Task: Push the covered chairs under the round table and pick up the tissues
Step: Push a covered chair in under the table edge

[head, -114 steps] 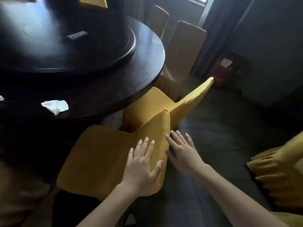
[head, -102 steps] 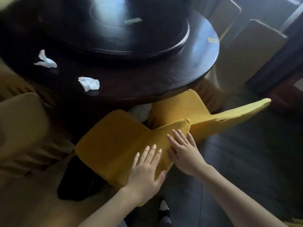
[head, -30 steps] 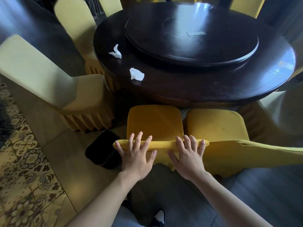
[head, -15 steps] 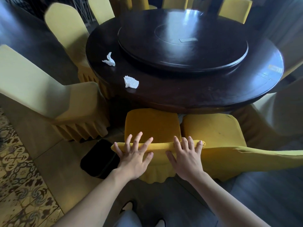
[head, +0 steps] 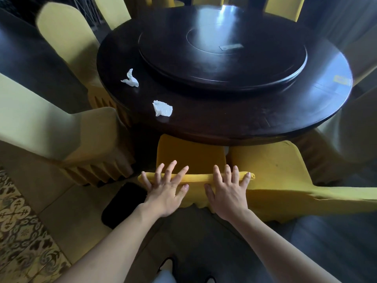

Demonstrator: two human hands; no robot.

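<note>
In the head view, our chair (head: 190, 154) now sits square to the table (head: 224, 123), its seat front tucked just under the rim; seconds ago it stood angled and well out, so we have swung it round and pushed it in. Over the last half second it has barely moved, which we judge to mean this chair is about home. Our left hand (head: 165, 190) and right hand (head: 228, 190) press flat on the top of its backrest, fingers (head: 172, 166) straight and spread, gripping nothing.

The chair wears a mustard cloth cover, smooth on the seat and folded in a soft roll along the backrest top. A second chair (head: 265, 160) in the same cover stands just beside it on the right, seat front also at the rim. Its backrest seems to run off to the right, though the wide lens bends that edge.

Both tissues remain to be picked up: a crumpled one (head: 162, 108) near the table edge beyond our left hand, a twisted one (head: 130, 79) farther back on the left.
</note>
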